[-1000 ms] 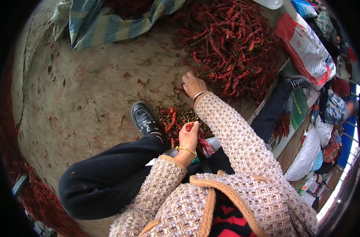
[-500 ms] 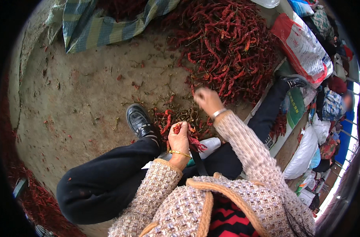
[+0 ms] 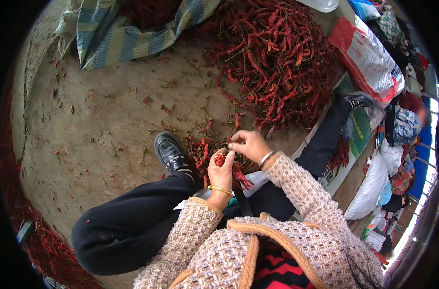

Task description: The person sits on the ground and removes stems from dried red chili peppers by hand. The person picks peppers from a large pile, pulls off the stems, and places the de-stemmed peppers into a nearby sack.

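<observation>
My left hand [image 3: 220, 169] is closed round a small bunch of dried red chillies [image 3: 220, 159], their ends poking out by the thumb. Close beside it, my right hand [image 3: 248, 145] pinches with thumb and forefinger at a dark bit too small to make out fully, apparently a chilli's stem end. Below both hands lies a small heap of loose chillies and pale stems [image 3: 200, 150] between my legs. A large pile of dried red chillies [image 3: 282, 62] rises beyond my right hand.
A blue-and-tan striped woven sack [image 3: 128, 43] holding chillies lies at the far left. My black shoe [image 3: 169, 150] rests on the dusty floor [image 3: 99, 111], which is strewn with stems. To the right are a red-and-white sack [image 3: 369, 62], white bundles [image 3: 369, 188] and another person [image 3: 412, 115].
My right hand has come back from the edge of the big pile toward my left hand, its fingers now pinched. My left hand stays almost in place with its chillies.
</observation>
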`<state>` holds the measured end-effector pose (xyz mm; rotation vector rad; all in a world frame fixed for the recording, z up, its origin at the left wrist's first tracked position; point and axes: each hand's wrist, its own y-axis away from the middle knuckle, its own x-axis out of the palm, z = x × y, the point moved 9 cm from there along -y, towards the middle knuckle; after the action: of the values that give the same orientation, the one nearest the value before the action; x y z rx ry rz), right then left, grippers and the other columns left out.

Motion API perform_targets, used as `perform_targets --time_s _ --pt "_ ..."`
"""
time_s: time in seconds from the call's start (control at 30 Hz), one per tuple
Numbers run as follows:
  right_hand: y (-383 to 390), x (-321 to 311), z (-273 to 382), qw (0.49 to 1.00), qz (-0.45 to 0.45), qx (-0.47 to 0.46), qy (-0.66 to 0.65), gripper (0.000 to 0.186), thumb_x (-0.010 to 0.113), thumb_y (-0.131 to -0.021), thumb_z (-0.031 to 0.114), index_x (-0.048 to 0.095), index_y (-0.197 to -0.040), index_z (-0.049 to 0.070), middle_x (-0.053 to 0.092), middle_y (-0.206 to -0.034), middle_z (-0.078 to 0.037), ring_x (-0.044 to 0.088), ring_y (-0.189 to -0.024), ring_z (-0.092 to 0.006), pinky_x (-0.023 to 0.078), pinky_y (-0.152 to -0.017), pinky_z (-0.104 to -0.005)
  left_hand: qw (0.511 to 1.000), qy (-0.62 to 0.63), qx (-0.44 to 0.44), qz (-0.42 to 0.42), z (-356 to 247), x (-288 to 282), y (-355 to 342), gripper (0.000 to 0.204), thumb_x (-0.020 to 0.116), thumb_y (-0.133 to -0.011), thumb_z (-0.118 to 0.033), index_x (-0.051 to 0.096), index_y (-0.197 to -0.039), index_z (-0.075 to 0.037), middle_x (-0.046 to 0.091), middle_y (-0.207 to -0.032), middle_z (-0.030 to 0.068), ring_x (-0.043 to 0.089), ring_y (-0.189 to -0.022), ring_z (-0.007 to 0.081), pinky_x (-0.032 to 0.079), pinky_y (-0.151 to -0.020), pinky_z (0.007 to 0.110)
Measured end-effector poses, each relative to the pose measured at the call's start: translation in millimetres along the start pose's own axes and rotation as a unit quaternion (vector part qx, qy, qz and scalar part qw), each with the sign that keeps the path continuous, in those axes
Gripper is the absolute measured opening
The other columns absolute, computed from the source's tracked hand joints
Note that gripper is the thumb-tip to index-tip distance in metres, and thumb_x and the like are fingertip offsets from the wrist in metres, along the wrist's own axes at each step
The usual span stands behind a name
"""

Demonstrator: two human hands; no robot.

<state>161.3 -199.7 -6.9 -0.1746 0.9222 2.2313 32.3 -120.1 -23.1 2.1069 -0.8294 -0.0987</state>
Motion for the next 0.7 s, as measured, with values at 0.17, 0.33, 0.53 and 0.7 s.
perform_targets --time_s 0.17,0.33,0.53,0.7 --pt "0 -2 28 0.98 0.169 0.012 -0.107 0.021 0.062 -0.081 0.007 0.064 -0.101 0.001 0.068 -0.084 -0.009 0.066 -0.069 -0.013 0.054 -0.064 -0.0255 0.999 0.016 -0.047 -0.004 7 -13 -6 0.016 0.062 -0.089 -0.02 0.059 -0.091 -0.005 0.062 -0.079 0.0031 0.055 -0.064 0.0095 0.047 -0.058 0.023" --pt "-116 -67 14 0.935 -0.148 -0.027 0.321 0.016 0.059 -0.085 0.015 0.061 -0.088 0.0 0.06 -0.085 -0.014 0.06 -0.077 -0.0251 0.05 -0.069 -0.0355 0.993 0.054 -0.097 0.05 10 16 4 0.011 0.061 -0.089 -0.015 0.06 -0.091 -0.004 0.064 -0.075 0.0032 0.057 -0.06 0.0092 0.046 -0.056 0.022" --pt "-84 -2 -26 0.997 0.016 0.025 0.075 0.023 0.063 -0.083 0.015 0.057 -0.096 -0.003 0.066 -0.082 -0.012 0.06 -0.061 -0.0166 0.049 -0.054 -0.0285 0.994 0.036 -0.098 0.042 0 10 2 0.009 0.06 -0.089 -0.013 0.061 -0.094 -0.004 0.057 -0.072 0.0015 0.052 -0.058 0.0111 0.045 -0.054 0.025" --pt "2 6 -15 0.953 0.113 0.095 -0.264 0.021 0.061 -0.087 0.014 0.053 -0.099 -0.001 0.067 -0.081 -0.007 0.055 -0.05 -0.0039 0.038 -0.038 -0.016 0.994 0.056 -0.086 0.033 -9 9 4 0.022 0.062 -0.088 -0.014 0.06 -0.107 -0.002 0.055 -0.071 -0.0003 0.049 -0.056 0.0088 0.041 -0.051 0.024"
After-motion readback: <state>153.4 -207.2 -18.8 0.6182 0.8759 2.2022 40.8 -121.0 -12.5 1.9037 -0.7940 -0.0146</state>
